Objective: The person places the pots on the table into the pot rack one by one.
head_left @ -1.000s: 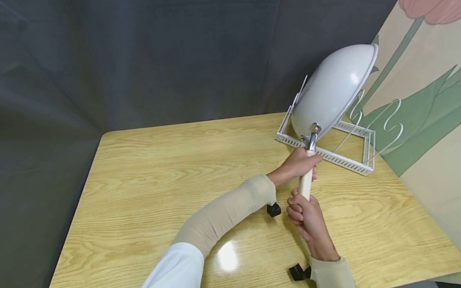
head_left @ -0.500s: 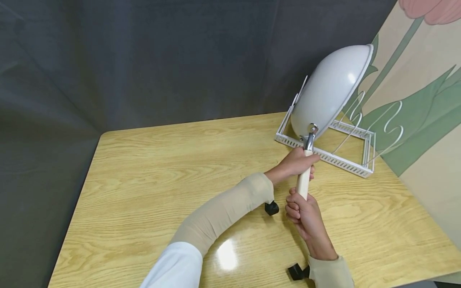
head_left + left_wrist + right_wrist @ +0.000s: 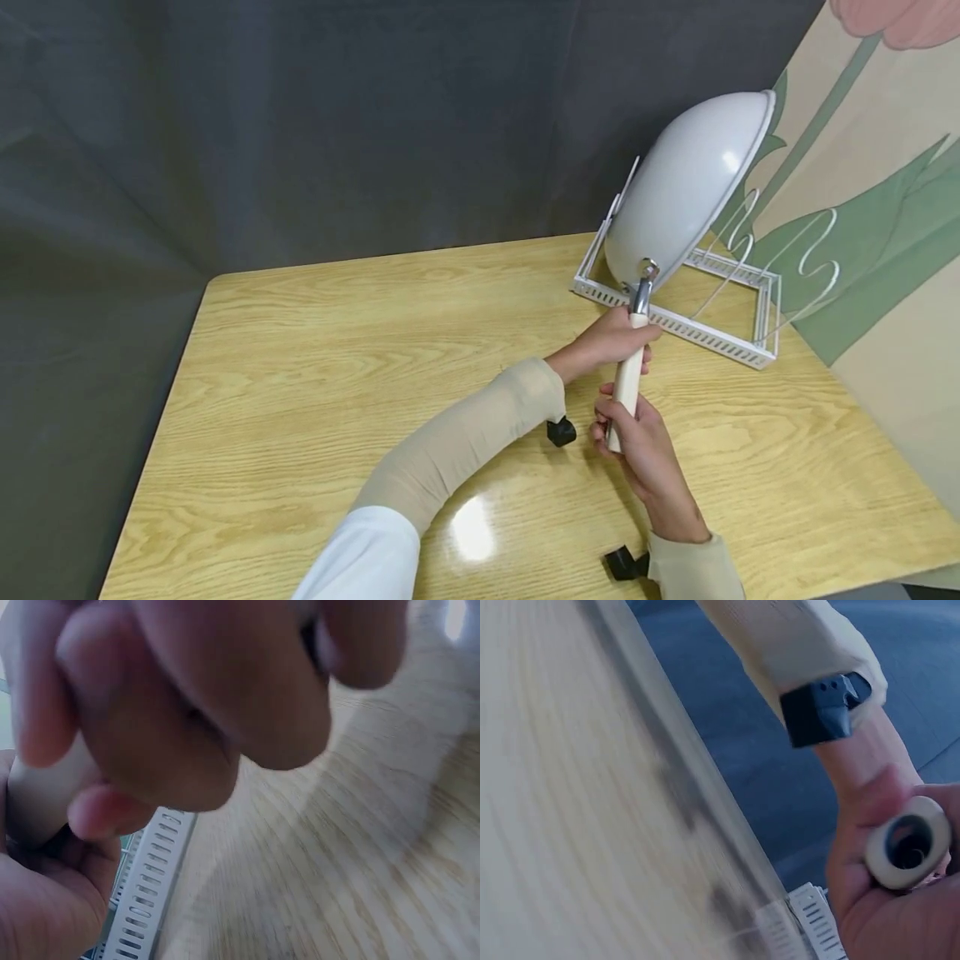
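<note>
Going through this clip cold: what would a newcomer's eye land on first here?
First, the big white wok, tilted on edge over the white wire rack at the table's far right corner. Next, both hands on its pale handle: the left hand holds the top near the metal neck, the right hand the lower end. Behind stand a dark cloth backdrop and a painted flower panel at right.

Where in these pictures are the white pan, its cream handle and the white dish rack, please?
white pan (image 3: pixel 686 187), head view, on its domed underside.
cream handle (image 3: pixel 627 379), head view, on the bare stretch between the two hands.
white dish rack (image 3: pixel 705 336), head view, on its perforated front rail.
</note>
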Demonstrator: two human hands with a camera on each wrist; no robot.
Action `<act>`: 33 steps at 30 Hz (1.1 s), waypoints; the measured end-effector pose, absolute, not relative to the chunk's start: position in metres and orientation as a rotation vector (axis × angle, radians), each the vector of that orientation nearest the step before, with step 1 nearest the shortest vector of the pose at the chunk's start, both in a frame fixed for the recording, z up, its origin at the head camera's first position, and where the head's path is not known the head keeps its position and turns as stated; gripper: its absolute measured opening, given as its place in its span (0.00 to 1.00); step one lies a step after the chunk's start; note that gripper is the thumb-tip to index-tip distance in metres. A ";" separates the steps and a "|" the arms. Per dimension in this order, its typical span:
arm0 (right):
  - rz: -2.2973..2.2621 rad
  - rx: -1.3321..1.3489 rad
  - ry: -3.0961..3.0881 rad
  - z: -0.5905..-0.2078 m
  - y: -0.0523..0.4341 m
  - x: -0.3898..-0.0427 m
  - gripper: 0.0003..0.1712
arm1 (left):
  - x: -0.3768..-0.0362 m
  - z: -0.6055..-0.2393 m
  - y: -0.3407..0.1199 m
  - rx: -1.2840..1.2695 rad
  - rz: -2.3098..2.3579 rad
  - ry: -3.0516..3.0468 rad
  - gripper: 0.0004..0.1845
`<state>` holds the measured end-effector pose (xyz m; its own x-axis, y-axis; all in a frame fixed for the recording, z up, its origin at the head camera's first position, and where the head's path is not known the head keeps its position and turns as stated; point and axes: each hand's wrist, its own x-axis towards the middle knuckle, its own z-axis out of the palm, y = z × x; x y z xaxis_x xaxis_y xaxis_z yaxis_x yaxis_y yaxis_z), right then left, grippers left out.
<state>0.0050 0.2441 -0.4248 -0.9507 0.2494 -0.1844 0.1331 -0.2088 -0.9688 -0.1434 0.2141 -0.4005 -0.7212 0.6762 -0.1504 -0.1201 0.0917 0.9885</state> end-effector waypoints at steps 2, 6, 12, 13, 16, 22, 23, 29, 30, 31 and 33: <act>2.303 -0.448 -1.965 -0.426 0.245 0.005 0.19 | -0.145 -0.404 0.212 0.581 1.672 1.783 0.06; 2.236 -0.378 -2.050 -0.427 0.247 0.005 0.28 | -0.149 -0.411 0.206 0.683 1.634 1.812 0.06; 2.176 -0.322 -2.164 -0.425 0.248 0.003 0.32 | -0.157 -0.413 0.196 0.888 1.523 1.917 0.06; 2.158 -0.321 -2.188 -0.424 0.249 0.002 0.33 | -0.159 -0.413 0.195 0.931 1.492 1.954 0.07; 2.081 -0.297 -2.289 -0.420 0.252 0.000 0.36 | -0.163 -0.413 0.190 1.025 1.394 2.069 0.12; 1.912 -0.230 -2.451 -0.419 0.259 -0.001 0.40 | -0.167 -0.409 0.181 1.160 1.220 2.170 0.19; 1.901 -0.217 -2.458 -0.419 0.260 -0.001 0.41 | -0.167 -0.409 0.180 1.179 1.193 2.180 0.20; 1.858 -0.135 -2.499 -0.422 0.263 -0.002 0.47 | -0.167 -0.407 0.172 1.226 0.997 2.308 0.27; 1.838 -0.128 -2.514 -0.422 0.263 -0.002 0.48 | -0.167 -0.406 0.171 1.232 0.969 2.322 0.28; 1.818 -0.117 -2.525 -0.422 0.263 -0.002 0.48 | -0.165 -0.405 0.169 1.243 0.936 2.332 0.28; 1.734 -0.103 -2.571 -0.422 0.264 0.000 0.49 | -0.163 -0.404 0.167 1.314 0.857 2.359 0.32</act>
<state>-0.0004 0.2643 -0.4222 -0.9970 0.0769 -0.0047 0.0332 0.3734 -0.9271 -0.1626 0.1669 -0.4043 -0.5326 0.8461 0.0208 0.6620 0.4012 0.6331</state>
